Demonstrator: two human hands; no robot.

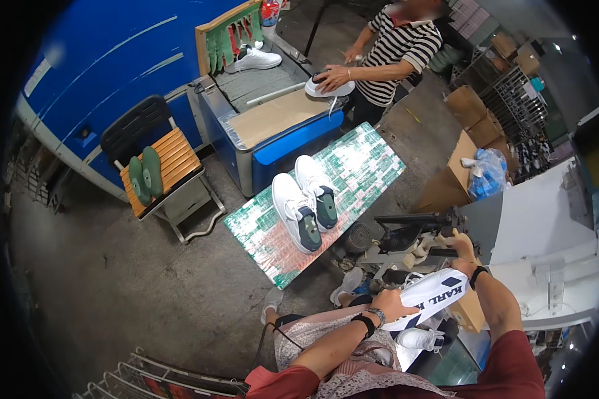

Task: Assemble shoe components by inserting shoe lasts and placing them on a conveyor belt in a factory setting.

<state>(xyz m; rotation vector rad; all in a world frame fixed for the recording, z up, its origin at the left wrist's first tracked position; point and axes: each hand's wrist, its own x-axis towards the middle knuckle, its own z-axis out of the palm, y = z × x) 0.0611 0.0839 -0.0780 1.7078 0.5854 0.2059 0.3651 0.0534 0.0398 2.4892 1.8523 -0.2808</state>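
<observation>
Two hands share one white shoe (429, 297), raised at your front right, just beyond your patterned apron (321, 320). Your left hand (394, 306) pinches the nearer end, fingers laid over the pale surface; your right hand (463, 249) is at the far end, though from this angle you cannot tell how tightly its fingers close. Working from both ends probably steadies the shoe and turns its broad face, seemingly the sole, up toward your eyes. That face looks smooth and bright white, marked with dark blue diamonds and dark lettering, with laces showing beyond its far edge. A second laced shoe (419, 339) lies just below, close to your body, perhaps so placed for easy reach.

On the low counter (373, 159) ahead, a pair of white shoes (289, 203) stands side by side, heels toward you, with green forms filling the dark-lined openings; the arrangement likely keeps the two matched. To the left, two green foot-shaped pieces (152, 171) lie on a slatted chair (173, 149). Beyond the counter, a co-worker (402, 50) in a striped shirt rests a hand on another white shoe (339, 90) beside the blue machine (299, 137).
</observation>
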